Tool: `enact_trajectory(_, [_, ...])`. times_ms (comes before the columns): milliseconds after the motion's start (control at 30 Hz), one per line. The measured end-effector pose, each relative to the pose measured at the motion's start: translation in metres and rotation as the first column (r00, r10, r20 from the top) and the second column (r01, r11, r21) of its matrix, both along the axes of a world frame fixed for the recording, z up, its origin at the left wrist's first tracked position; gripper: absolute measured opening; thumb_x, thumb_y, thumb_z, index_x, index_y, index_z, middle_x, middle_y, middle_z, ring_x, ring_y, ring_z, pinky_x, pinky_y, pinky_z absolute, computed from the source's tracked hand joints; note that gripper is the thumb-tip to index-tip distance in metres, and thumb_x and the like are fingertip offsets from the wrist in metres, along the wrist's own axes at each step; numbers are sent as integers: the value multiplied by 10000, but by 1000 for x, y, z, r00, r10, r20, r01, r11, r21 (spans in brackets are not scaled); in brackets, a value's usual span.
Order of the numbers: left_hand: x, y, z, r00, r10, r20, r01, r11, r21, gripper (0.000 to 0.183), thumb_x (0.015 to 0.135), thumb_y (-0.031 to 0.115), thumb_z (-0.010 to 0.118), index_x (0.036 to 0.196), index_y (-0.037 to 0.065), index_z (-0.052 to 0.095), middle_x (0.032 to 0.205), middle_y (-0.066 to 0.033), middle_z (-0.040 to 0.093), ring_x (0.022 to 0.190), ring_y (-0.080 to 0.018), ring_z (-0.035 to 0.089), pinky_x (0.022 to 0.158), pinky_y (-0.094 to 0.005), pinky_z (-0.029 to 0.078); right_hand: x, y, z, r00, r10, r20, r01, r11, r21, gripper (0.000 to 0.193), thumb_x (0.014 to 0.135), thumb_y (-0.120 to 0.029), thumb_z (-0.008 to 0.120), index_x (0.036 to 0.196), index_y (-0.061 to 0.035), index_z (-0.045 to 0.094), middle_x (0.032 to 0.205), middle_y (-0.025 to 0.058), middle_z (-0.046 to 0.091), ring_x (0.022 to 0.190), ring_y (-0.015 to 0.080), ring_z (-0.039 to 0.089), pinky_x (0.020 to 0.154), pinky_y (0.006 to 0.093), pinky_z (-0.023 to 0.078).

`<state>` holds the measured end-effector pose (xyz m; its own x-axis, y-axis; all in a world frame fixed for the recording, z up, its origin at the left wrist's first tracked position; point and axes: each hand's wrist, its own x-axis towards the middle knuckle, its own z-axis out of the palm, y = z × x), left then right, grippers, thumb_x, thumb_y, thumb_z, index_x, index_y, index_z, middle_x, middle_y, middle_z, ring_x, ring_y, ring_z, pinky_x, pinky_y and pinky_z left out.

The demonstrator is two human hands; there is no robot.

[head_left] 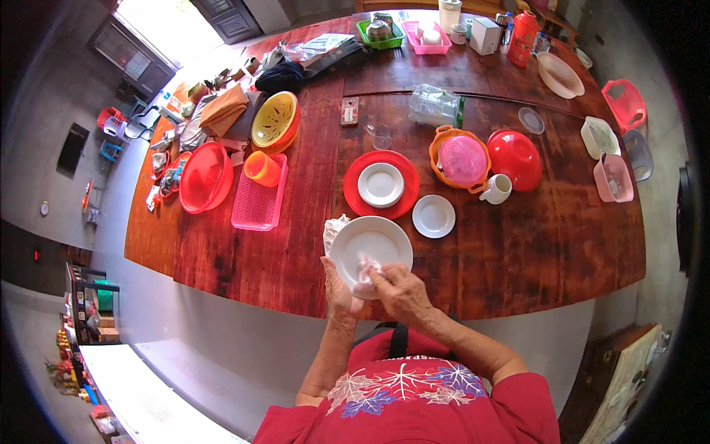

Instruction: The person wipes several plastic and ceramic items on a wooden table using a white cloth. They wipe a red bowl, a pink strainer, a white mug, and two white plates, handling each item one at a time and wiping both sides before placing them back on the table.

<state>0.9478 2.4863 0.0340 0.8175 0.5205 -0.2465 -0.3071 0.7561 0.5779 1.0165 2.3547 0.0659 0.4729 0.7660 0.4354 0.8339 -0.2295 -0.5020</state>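
Observation:
A white plate (381, 240) is tilted toward me at the table's front edge. My left hand (339, 290) grips it by the left rim, with the thumb along its side. My right hand (403, 290) is closed on a crumpled white tissue or cloth (365, 269) and presses it against the plate's inner face. Another bunched white cloth (334, 231) shows behind the plate's left rim. Beyond the plate, small white dishes (381, 185) sit stacked on a round red plate (355, 198). A small white saucer (434, 216) lies to their right.
An orange basket (439, 172) with a pink bowl, a red bowl (515, 159) and a white mug (497, 189) stand to the right. On the left are a pink tray (259, 206) with an orange cup (262, 169), a red basin (205, 177) and a yellow colander (275, 122).

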Motion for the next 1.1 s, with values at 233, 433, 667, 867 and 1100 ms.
enact_trajectory(233, [1, -16, 13, 995, 23, -92, -32, 995, -97, 598, 940, 536, 271, 1338, 97, 352, 1271, -76, 469, 1159, -207, 462, 991, -364, 387, 14, 57, 8, 998, 56, 8, -56, 991, 121, 378, 743, -132, 579, 1110, -40, 579, 895, 95, 525, 822, 261, 529, 678, 366, 455])
enact_trajectory(433, [8, -10, 15, 998, 54, 41, -52, 998, -38, 518, 964, 422, 338, 1327, 54, 375, 1337, -93, 431, 1222, -220, 415, 1031, -381, 344, 41, 59, 5, 926, -322, 197, 331, 943, -17, 433, 777, -184, 550, 1198, -79, 550, 886, 49, 511, 822, 220, 512, 695, 360, 400])
enact_trajectory(667, [8, 2, -5, 996, 82, -28, -81, 995, 63, 547, 948, 457, 355, 1290, 32, 403, 1255, -116, 502, 1133, -233, 497, 986, -382, 391, 26, 22, -9, 931, -312, 190, 326, 944, -49, 404, 708, -66, 563, 1108, -8, 576, 886, 92, 507, 778, 256, 518, 642, 357, 454])
enact_trajectory(867, [-1, 8, -22, 1000, -17, -17, 15, 994, -106, 508, 953, 439, 363, 1287, 58, 405, 1212, -88, 522, 1082, -218, 525, 940, -363, 440, -13, 33, -2, 1000, -25, 3, 25, 1000, -7, 407, 727, -105, 578, 1125, -22, 574, 978, 136, 546, 867, 292, 553, 743, 383, 480])
enact_trajectory(1100, [10, -8, 17, 1000, -16, 12, 16, 1000, 23, 605, 947, 498, 296, 1367, 63, 315, 1373, -99, 392, 1244, -237, 393, 1062, -391, 297, 38, 58, 8, 943, -317, 97, 316, 948, 26, 455, 669, -156, 649, 1111, -65, 587, 1008, 92, 510, 922, 276, 519, 743, 385, 439])
